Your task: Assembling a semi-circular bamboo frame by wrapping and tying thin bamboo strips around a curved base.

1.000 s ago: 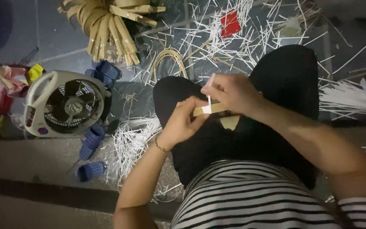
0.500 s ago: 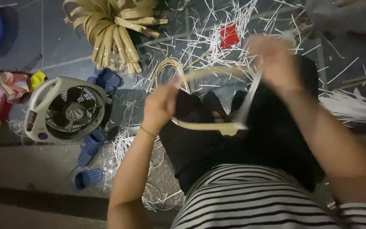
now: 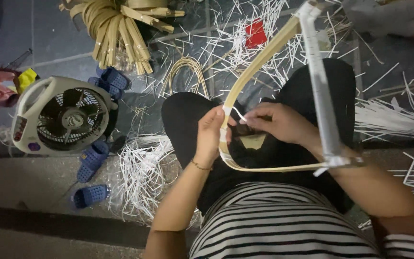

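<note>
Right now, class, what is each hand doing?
Left hand: closed on the bent bamboo frame.
Right hand: fingers pinched on a thin white strip at the frame.

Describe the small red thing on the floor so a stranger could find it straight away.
Start from the white table fan lying on the floor at the left, then look up and right past the bundle of bamboo strips to the scatter of thin white slivers. The red piece lies among them, just left of the bent bamboo frame. It is the only bright red, flat, squarish thing there.
</note>
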